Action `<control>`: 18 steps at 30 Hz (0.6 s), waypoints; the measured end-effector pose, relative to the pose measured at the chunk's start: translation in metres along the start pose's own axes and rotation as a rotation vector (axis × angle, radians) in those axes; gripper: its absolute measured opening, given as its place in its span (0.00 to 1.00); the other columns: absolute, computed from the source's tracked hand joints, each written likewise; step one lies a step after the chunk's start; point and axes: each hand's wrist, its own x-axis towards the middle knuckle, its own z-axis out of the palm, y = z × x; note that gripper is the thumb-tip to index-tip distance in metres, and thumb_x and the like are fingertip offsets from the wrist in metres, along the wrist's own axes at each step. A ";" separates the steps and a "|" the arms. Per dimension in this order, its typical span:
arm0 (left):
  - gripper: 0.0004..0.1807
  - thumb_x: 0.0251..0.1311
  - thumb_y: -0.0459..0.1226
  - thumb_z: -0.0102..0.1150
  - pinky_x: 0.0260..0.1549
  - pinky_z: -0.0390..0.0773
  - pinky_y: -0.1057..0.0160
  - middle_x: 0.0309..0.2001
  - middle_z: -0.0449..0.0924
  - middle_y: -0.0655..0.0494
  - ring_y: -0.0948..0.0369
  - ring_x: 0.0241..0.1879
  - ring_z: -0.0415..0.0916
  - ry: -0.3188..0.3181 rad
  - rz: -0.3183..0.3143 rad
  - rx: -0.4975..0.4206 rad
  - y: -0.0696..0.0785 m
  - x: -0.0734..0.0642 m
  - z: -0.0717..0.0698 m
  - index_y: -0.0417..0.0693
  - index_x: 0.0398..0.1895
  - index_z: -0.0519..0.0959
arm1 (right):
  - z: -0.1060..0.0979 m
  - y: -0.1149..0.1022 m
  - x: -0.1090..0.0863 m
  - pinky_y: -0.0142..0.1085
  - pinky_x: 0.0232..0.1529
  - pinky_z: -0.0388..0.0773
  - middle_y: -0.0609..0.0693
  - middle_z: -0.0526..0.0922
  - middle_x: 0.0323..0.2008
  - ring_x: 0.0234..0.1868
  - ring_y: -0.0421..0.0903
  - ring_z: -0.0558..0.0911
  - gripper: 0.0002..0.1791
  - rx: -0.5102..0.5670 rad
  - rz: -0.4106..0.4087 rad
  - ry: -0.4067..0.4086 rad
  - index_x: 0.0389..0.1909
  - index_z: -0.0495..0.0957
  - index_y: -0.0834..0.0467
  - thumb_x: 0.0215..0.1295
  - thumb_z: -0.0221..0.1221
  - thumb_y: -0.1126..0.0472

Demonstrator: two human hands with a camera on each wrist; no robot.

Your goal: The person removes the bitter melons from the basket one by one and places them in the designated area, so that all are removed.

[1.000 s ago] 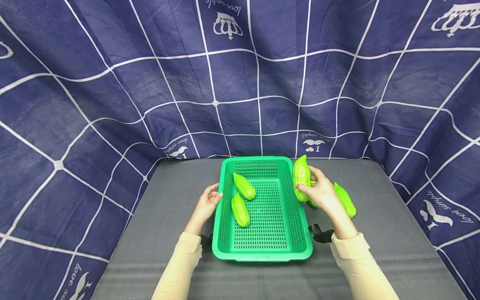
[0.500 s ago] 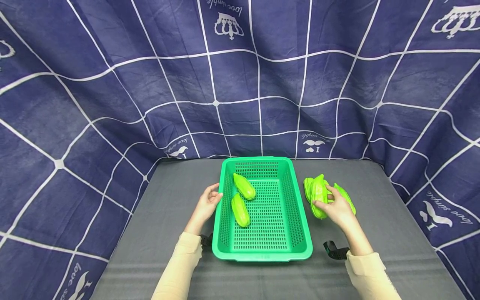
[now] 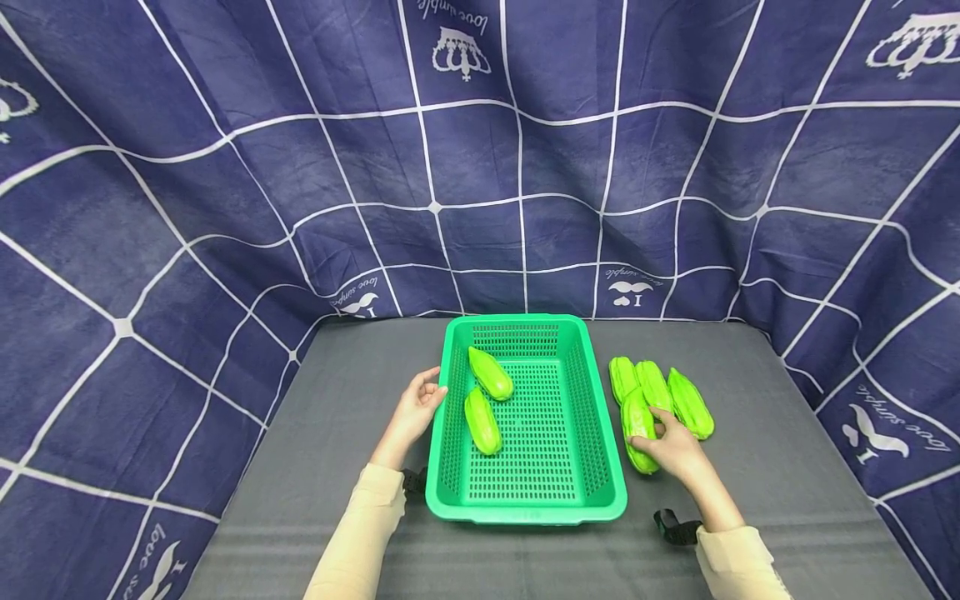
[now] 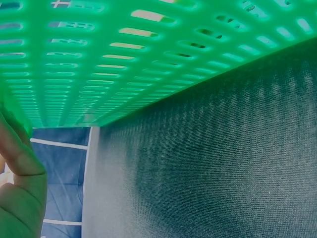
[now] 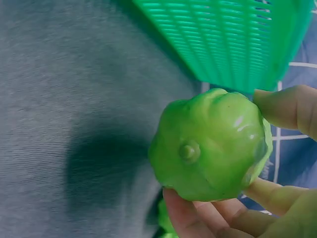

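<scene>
My right hand [image 3: 675,450] holds a bright green, ridged bitter melon [image 3: 637,433] between thumb and fingers, to the right of the green basket [image 3: 525,512]. In the right wrist view the melon's [image 5: 208,148] knobbed end faces the camera, and its shadow falls on the table. Three more bitter melons [image 3: 692,406] lie side by side just behind it. My left hand [image 3: 412,412] is at the basket's left rim, thumb on the edge and fingers curled beside it; the left wrist view shows it only partly. Two bitter melons [image 3: 482,422] lie inside the basket on its left side.
A grey cloth covers the table [image 3: 330,508]. A dark blue curtain [image 3: 555,158] with white grid lines stands behind and along both sides. The slotted basket occupies the middle of the table.
My right hand carried the bitter melon from the basket's right rim back to the right and toward me, in front of the other melons. My left hand stayed at the rim.
</scene>
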 end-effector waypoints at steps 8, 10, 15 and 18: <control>0.28 0.71 0.31 0.53 0.37 0.71 0.66 0.41 0.78 0.39 0.67 0.32 0.71 -0.004 0.007 -0.008 0.017 -0.009 -0.001 0.28 0.70 0.61 | 0.011 0.011 -0.005 0.61 0.52 0.72 0.81 0.70 0.57 0.57 0.76 0.72 0.44 -0.054 -0.002 -0.031 0.69 0.57 0.75 0.61 0.64 0.54; 0.28 0.71 0.32 0.52 0.38 0.72 0.64 0.42 0.78 0.39 0.68 0.33 0.71 -0.003 0.005 -0.006 0.017 -0.009 -0.002 0.29 0.70 0.62 | 0.013 0.013 -0.005 0.61 0.52 0.73 0.81 0.71 0.56 0.57 0.75 0.72 0.43 -0.059 -0.002 -0.031 0.68 0.58 0.76 0.61 0.65 0.55; 0.28 0.71 0.32 0.52 0.40 0.71 0.64 0.42 0.78 0.39 0.67 0.34 0.72 -0.002 -0.004 0.004 0.016 -0.009 -0.002 0.31 0.70 0.62 | 0.019 0.021 -0.002 0.59 0.51 0.74 0.80 0.72 0.55 0.56 0.74 0.74 0.43 -0.053 0.006 -0.030 0.67 0.58 0.77 0.60 0.65 0.56; 0.28 0.71 0.32 0.53 0.39 0.71 0.65 0.42 0.78 0.40 0.67 0.33 0.71 0.000 -0.007 -0.001 0.016 -0.009 -0.002 0.31 0.70 0.62 | 0.020 0.023 -0.002 0.59 0.52 0.74 0.80 0.72 0.56 0.56 0.74 0.74 0.43 -0.053 0.011 -0.032 0.67 0.59 0.77 0.60 0.65 0.56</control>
